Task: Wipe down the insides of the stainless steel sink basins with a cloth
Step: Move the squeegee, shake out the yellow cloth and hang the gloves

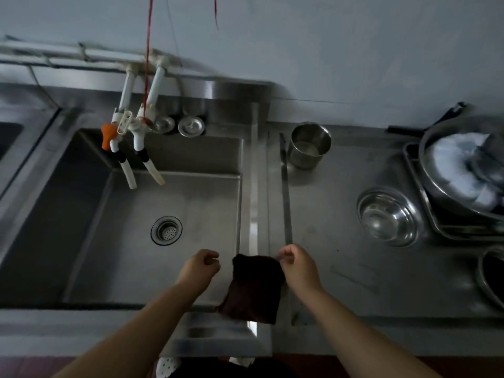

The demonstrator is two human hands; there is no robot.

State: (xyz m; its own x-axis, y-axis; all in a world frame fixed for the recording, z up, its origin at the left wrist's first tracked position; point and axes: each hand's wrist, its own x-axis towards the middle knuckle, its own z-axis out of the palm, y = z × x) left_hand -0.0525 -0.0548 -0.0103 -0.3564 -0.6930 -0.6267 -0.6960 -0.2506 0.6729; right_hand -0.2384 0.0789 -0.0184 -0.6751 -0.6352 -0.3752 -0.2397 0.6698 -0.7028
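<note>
Cloth (253, 289), dark and plush like a folded towel, hung from the right hand (298, 268), whose grip pinched its upper right corner, above the steel ridge at the near right edge of the sink basin (81, 214). The left hand (200, 270) was curled just beside the cloth's other top corner, its grip closed on nothing that could be made out. No wiping seemed to have begun; the step in hand looked like shaking out or refolding the cloth. The next move would probably call for bunching it into one palm and lowering it onto the basin floor near the round perforated drain (167, 231). The basin was a deep, square-cornered, dull brushed steel box with two white taps (131, 143) overhanging its far wall, and a steel cup (309, 145) and shiny round bowl (388, 218) stood on the tabletop (341, 282) to the right
</note>
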